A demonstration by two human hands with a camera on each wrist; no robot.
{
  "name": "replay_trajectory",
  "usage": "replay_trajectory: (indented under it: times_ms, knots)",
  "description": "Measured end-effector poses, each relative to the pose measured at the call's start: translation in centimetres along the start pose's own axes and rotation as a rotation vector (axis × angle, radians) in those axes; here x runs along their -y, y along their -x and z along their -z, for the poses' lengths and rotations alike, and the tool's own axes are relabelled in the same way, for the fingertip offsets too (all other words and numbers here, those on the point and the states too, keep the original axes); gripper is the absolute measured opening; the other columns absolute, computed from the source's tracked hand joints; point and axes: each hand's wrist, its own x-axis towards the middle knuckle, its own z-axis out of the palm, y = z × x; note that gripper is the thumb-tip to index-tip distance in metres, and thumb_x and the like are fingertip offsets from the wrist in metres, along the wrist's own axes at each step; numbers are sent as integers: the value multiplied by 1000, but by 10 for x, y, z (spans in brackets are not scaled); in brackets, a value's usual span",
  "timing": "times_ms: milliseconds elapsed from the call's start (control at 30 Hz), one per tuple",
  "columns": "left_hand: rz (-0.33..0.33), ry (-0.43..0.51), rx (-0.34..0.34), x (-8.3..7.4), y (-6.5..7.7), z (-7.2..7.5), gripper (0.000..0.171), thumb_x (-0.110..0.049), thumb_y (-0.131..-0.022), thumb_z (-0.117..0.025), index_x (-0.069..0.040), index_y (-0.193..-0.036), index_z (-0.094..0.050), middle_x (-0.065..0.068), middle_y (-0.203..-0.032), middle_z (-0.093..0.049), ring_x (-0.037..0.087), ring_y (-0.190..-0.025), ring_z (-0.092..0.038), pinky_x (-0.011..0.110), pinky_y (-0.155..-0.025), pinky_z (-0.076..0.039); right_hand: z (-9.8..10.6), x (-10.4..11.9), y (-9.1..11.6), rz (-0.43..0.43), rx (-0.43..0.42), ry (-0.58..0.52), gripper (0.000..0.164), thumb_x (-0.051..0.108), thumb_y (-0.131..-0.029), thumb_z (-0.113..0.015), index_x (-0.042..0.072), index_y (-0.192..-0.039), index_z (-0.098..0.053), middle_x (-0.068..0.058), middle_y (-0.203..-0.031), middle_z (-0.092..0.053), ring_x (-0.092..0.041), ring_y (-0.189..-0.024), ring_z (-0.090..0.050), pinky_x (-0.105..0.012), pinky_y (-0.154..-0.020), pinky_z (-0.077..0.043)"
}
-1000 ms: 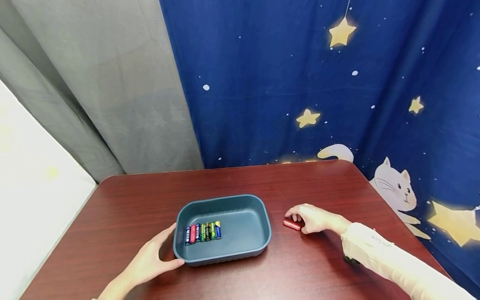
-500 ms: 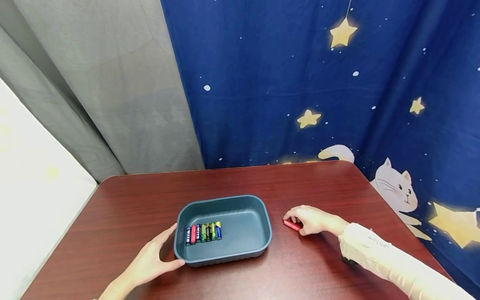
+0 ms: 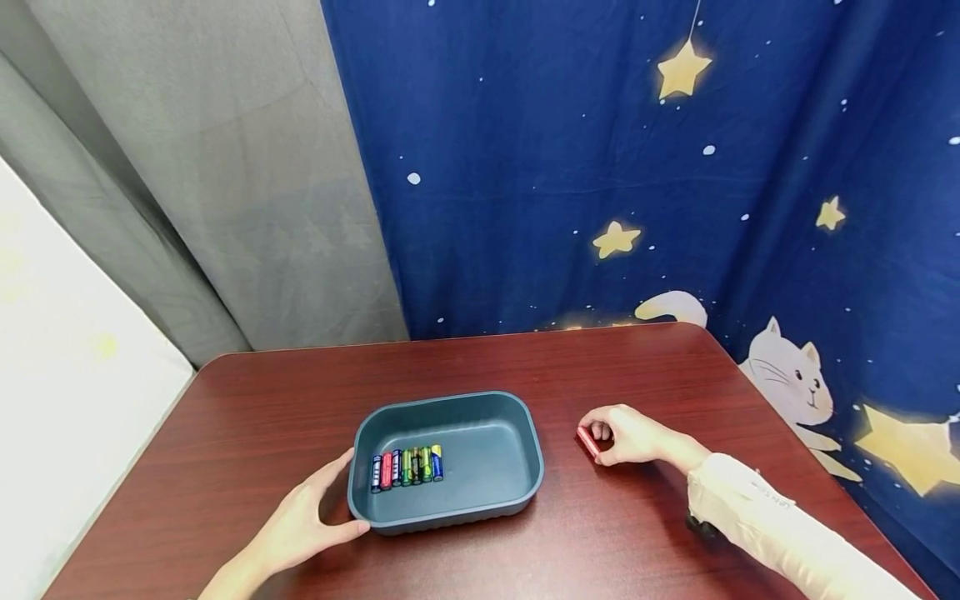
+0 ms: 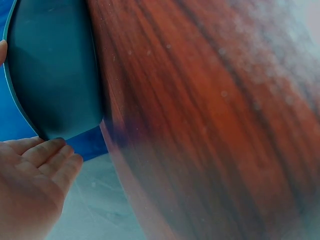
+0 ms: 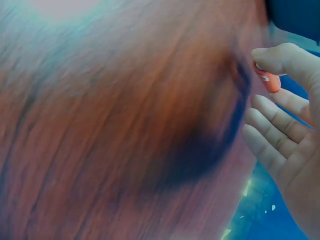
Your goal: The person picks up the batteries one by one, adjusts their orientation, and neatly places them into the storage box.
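Note:
A red battery is pinched between the thumb and index finger of my right hand, to the right of the tray, its end showing past the thumb in the right wrist view. The other fingers of that hand are loosely extended. My left hand spans the left end of a dark blue-green tray, thumb at the near corner and fingers along its outer wall. In the left wrist view the fingers lie fairly straight against it. Inside the tray, several batteries lie side by side in a row.
The dark red wooden table reaches back to a grey curtain and a blue curtain with stars. A white surface stands along the left side.
My right hand has gripped the red battery and turned it, shifting slightly right and away from the tray. The left hand and tray have stayed in place.

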Motion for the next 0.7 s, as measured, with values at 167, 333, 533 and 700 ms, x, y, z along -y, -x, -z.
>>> replay_trajectory:
  times_ms: [167, 333, 533, 700]
  knots:
    - [3, 3, 7, 1, 0, -1, 89, -51, -67, -74, -9, -137, -39, 6, -131, -49, 26, -116, -48, 52, -90, -42, 5, 5, -3, -32, -71, -154, 39, 12, -65, -77, 5, -100, -62, -3, -76, -57, -18, -66, -54, -22, -56, -47]
    - [10, 9, 8, 1, -1, -1, 90, -51, -66, -74, -9, -137, -39, 6, -131, -49, 26, -117, -48, 52, -90, -42, 11, 15, -8, -72, -138, -244, 42, 13, -68, -77, 3, -105, -60, -4, -80, -60, -19, -71, -56, -28, -62, -51]
    - [2, 13, 1, 1, -1, -1, 89, -50, -67, -74, -8, -137, -39, 7, -131, -49, 27, -117, -48, 52, -90, -42, 28, 48, -15, -84, -209, -324, 44, 5, -69, -76, -5, -108, -58, -15, -82, -61, -33, -75, -57, -39, -66, -52]
    - [-12, -3, -13, 0, 0, 0, 89, -51, -66, -74, -9, -137, -40, 6, -131, -50, 26, -117, -48, 52, -90, -42, 36, 59, -23, -65, -250, -334, 43, 3, -69, -75, -5, -107, -58, -14, -81, -61, -32, -75, -57, -36, -66, -52]
